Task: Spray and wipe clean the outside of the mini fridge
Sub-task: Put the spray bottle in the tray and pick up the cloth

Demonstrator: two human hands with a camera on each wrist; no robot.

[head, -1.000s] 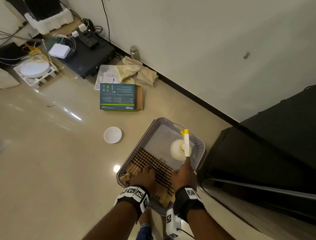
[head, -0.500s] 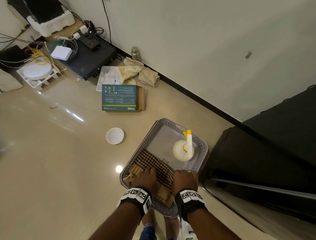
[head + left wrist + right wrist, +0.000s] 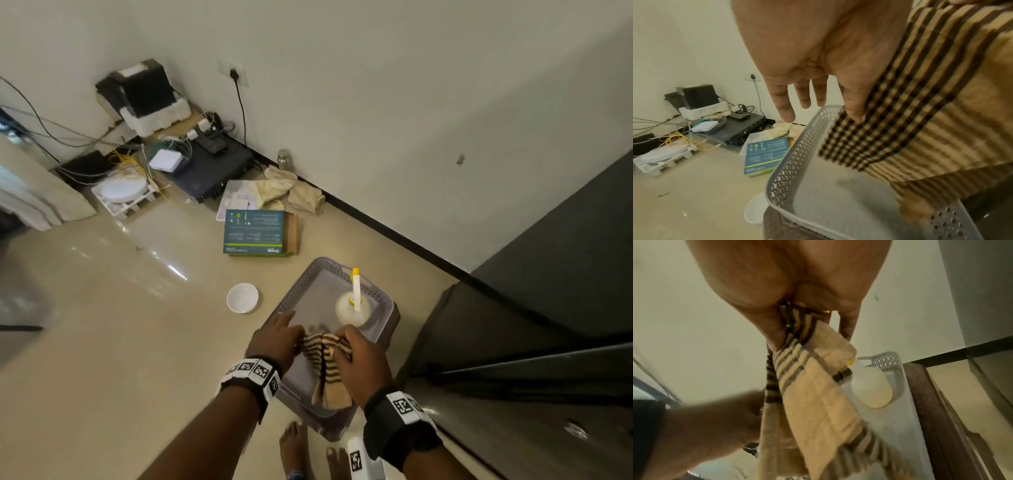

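Observation:
A brown-and-cream checked cloth hangs over the grey perforated basket. My right hand grips its bunched top edge, fingers curled round it. My left hand holds the other end at its thumb side, and its other fingers are straight. A white spray bottle with a yellow nozzle stands upright in the basket's far right corner, a short way beyond the right hand. The dark mini fridge stands to the right of the basket.
The basket sits on a low brown stand. On the floor to its left lie a white bowl and a green box. Crumpled cloths, electronics and cables line the wall. My bare feet are below the basket.
The right hand moved from near the spray bottle onto the cloth. Both hands then lifted the cloth up off the basket floor, and the head view rose.

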